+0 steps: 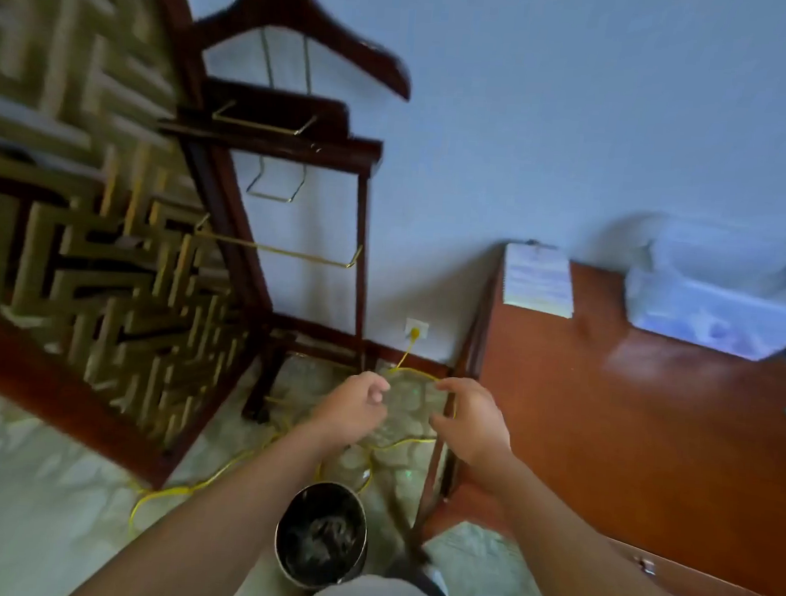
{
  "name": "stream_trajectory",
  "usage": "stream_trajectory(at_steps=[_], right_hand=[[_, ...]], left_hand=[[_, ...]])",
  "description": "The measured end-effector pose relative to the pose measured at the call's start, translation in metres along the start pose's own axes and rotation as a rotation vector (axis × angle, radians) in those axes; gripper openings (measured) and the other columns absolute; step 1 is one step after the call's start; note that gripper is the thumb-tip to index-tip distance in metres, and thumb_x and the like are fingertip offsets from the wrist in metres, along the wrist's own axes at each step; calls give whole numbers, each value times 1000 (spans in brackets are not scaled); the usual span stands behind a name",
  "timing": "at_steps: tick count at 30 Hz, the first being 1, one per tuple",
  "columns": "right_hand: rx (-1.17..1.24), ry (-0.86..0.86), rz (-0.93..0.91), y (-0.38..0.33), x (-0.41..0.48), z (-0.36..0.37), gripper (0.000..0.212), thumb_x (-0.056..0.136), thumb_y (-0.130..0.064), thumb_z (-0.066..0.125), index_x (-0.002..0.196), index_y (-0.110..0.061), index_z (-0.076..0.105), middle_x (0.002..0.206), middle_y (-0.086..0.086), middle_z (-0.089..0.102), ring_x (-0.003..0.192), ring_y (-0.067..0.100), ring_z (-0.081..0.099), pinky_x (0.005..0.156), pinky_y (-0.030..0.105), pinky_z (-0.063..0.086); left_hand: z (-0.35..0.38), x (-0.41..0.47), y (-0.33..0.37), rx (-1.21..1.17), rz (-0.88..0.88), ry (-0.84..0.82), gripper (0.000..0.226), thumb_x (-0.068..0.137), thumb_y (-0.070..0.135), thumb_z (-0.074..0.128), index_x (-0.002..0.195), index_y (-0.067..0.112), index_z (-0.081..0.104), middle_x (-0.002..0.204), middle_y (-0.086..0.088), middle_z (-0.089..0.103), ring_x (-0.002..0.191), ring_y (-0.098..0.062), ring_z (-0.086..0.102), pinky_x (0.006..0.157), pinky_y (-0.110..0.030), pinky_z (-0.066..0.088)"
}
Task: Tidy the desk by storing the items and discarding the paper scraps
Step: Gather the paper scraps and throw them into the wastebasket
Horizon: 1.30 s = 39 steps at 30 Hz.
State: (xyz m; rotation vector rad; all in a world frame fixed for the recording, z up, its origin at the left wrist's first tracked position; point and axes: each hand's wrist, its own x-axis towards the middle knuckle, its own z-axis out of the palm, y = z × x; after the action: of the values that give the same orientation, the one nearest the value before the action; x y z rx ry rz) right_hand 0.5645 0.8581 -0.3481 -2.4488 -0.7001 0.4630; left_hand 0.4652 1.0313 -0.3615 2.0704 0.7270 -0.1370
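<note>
The counter (605, 429) is glossy reddish-brown wood, and the wall (580, 124) behind it is pale blue-grey. A white notepad (539, 280) carries faint blue lines. The valet stand (307, 36) is dark mahogany with brass-yellow rails. The screen (87, 183) shows an olive-gold maze-like fret pattern in a red-brown frame. A yellow cable (201, 484) crosses the pale green, cream-leafed carpet (20, 481). The bin (279, 534) is black inside with a silvery rim.

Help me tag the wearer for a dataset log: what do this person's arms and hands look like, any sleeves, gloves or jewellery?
The left forearm and right forearm are bare to the frame's edge, with no sleeves in view. The left hand and right hand wear no gloves. No watch, ring or bracelet shows, though blur softens detail.
</note>
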Motion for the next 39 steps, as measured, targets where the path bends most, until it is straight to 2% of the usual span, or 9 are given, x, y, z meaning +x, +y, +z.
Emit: stream_trajectory(at_steps=[3, 8, 10, 16, 20, 25, 30, 35, 39], right_hand=[[9, 108, 24, 10, -14, -33, 45, 80, -28, 64, 125, -30, 59, 127, -11, 56, 121, 12, 49, 95, 29, 44], [65, 264, 81, 40, -34, -86, 43, 82, -26, 66, 124, -28, 60, 128, -9, 56, 120, 14, 53, 99, 34, 46], [82, 315, 109, 56, -43, -105, 44, 80, -26, 68, 124, -29, 60, 129, -9, 57, 119, 13, 54, 100, 34, 47], [119, 427, 216, 112, -85, -155, 45, 81, -27, 70, 125, -31, 58, 127, -11, 57, 116, 10, 55, 96, 32, 50], [108, 466, 281, 156, -117, -189, 47, 82, -28, 71, 127, -31, 56, 127, -10, 58, 113, 9, 56, 93, 29, 52], [85, 504, 341, 215, -157, -238, 47, 83, -28, 70, 127, -32, 56, 127, -9, 58, 114, 9, 56, 91, 27, 51], [94, 539, 425, 283, -202, -273, 48, 81, -29, 71, 126, -33, 56, 130, -9, 58, 118, 10, 55, 93, 30, 52], [124, 578, 530, 339, -242, -294, 48, 84, -26, 70, 129, -32, 54, 133, -8, 54, 118, 10, 53, 79, 19, 47], [169, 611, 567, 377, -266, -304, 47, 84, -24, 69, 128, -30, 55, 132, -6, 56, 117, 11, 53, 82, 23, 50]], left_hand=[[3, 4, 38, 73, 109, -35, 22, 84, 25, 60, 102, 38, 55, 98, 14, 59, 90, -10, 61, 78, -24, 47], [25, 10, 105, 137, 269, -114, 26, 81, 32, 59, 107, 36, 55, 103, 14, 59, 98, -11, 61, 96, -34, 47], [40, 8, 128, 124, 313, -122, 25, 80, 30, 58, 103, 37, 54, 100, 15, 59, 96, -11, 61, 95, -35, 48], [97, -3, 192, 153, 416, -196, 28, 85, 28, 57, 112, 34, 56, 103, 15, 58, 96, -9, 60, 92, -33, 50], [144, -16, 231, 165, 455, -243, 27, 82, 31, 57, 107, 39, 55, 102, 17, 59, 94, -6, 60, 92, -33, 50], [217, -38, 282, 172, 483, -305, 29, 86, 29, 56, 116, 33, 56, 107, 14, 60, 97, -7, 60, 89, -27, 48], [300, -60, 327, 171, 527, -368, 31, 87, 29, 56, 117, 31, 56, 105, 14, 58, 95, -8, 61, 89, -30, 51], [371, -78, 357, 212, 560, -445, 30, 87, 28, 57, 117, 31, 56, 105, 13, 59, 92, -7, 62, 88, -32, 53], [407, -87, 373, 268, 575, -473, 31, 90, 27, 55, 120, 30, 55, 109, 12, 59, 96, -9, 61, 88, -30, 52]])
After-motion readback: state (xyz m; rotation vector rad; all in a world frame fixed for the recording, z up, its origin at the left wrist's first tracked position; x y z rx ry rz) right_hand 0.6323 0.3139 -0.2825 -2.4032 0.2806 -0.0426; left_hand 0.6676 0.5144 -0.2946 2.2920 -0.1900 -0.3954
